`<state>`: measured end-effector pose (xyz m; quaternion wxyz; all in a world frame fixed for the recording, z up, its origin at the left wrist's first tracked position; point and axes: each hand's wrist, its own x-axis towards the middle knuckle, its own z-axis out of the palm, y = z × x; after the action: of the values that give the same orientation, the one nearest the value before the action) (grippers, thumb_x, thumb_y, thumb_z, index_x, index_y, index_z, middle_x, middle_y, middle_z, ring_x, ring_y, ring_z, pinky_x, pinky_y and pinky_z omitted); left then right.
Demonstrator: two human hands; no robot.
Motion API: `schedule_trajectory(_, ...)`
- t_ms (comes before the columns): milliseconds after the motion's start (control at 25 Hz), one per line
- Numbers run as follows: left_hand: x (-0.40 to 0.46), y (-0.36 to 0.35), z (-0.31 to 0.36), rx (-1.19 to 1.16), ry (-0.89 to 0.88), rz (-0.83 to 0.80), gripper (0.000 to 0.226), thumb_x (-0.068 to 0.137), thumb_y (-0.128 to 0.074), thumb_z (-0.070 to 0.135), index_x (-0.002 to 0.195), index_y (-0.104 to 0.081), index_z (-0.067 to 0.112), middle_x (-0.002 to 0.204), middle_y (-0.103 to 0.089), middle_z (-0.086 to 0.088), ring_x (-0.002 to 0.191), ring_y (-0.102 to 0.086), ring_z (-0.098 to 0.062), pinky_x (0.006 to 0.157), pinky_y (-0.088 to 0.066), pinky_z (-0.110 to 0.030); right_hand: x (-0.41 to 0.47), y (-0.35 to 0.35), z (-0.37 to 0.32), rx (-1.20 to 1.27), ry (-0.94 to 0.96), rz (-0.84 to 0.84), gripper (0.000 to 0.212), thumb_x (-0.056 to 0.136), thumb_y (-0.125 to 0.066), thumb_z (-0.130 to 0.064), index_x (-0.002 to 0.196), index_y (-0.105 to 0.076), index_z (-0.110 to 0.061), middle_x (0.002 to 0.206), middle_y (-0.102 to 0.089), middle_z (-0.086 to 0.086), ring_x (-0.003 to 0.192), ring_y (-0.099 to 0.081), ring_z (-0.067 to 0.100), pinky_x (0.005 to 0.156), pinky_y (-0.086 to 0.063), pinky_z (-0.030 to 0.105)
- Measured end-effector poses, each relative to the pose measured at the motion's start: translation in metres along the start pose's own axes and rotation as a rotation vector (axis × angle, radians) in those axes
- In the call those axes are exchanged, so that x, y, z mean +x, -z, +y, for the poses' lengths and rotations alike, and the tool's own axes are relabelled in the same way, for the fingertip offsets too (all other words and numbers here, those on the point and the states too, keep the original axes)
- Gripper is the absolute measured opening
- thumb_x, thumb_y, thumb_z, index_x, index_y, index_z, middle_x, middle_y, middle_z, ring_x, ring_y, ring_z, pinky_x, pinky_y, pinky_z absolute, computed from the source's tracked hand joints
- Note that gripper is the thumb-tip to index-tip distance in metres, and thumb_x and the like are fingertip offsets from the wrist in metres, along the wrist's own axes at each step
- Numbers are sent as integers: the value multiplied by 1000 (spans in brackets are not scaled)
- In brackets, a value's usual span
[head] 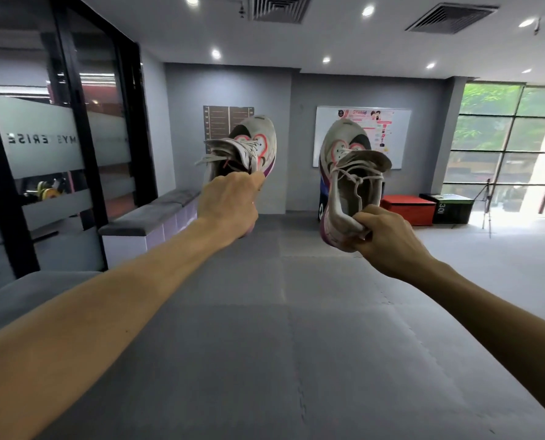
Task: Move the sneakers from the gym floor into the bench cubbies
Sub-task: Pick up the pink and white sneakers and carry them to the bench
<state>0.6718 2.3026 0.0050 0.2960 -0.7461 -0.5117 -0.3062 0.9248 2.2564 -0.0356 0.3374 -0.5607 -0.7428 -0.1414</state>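
On the far left you see a black-framed glass wall [58, 122], and beside it the grey padded bench [156, 211] with pale cubbies under it. Your left hand [230, 204] grips the heel of the left sneaker [252, 147], lifted above the grey mat floor [265, 344]. Your right hand [382, 236] pinches the heel of the right sneaker [347, 173]. Far right stand a red box [408, 211] and big windows [500, 138].

I see grey interlocking floor mats [296, 328] filling the lower frame; on them at right-centre stand a red box [408, 208] and a black box [452, 208] (touching), a grey-cushioned bench [150, 214] at left-centre.
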Motion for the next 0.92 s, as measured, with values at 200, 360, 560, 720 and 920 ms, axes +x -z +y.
schedule_trajectory(200, 63, -96, -36, 104, 83, -31, 20, 77, -64, 5, 93, -57, 15, 81, -64, -10, 71, -60, -34, 53, -39, -34, 107, -94, 60, 65, 103, 9, 14, 82, -71, -27, 84, -67, -14, 88, -57, 2, 73, -54, 25, 65, -46, 37)
schedule_trajectory(360, 108, -162, -74, 183, 188, -1, 14, 81, -56, 10, 94, -58, 12, 87, -63, -17, 80, -59, -41, 58, -32, -36, 212, -173, 98, 150, 221, -35, 14, 81, -71, -26, 89, -68, -15, 92, -59, 5, 78, -56, 29, 68, -47, 39)
schedule_trajectory(560, 141, -209, -134, 360, 353, -50, 20, 75, -53, 1, 90, -57, 13, 87, -62, -17, 81, -58, -42, 56, -30, -37, 317, -266, 89, 331, 399, -47, 17, 80, -72, -27, 86, -67, -12, 90, -58, 6, 77, -54, 33, 66, -43, 37)
schedule_trajectory(720, 148, -233, -196, 495, 473, -61, 20, 75, -53, -2, 85, -55, 16, 78, -56, -12, 70, -49, -36, 56, -30, -37, 380, -346, 44, 491, 571, -84, 24, 79, -74, -30, 86, -69, -8, 84, -56, 5, 72, -53, 29, 64, -45, 38)
schedule_trajectory(920, 153, -254, -279, 628, 590, -73, 26, 71, -50, -5, 78, -47, 19, 72, -46, -6, 66, -41, -31, 56, -28, -35, 449, -432, -23, 612, 734, -116, 25, 79, -74, -27, 75, -62, -5, 78, -51, 4, 68, -49, 28, 62, -42, 38)
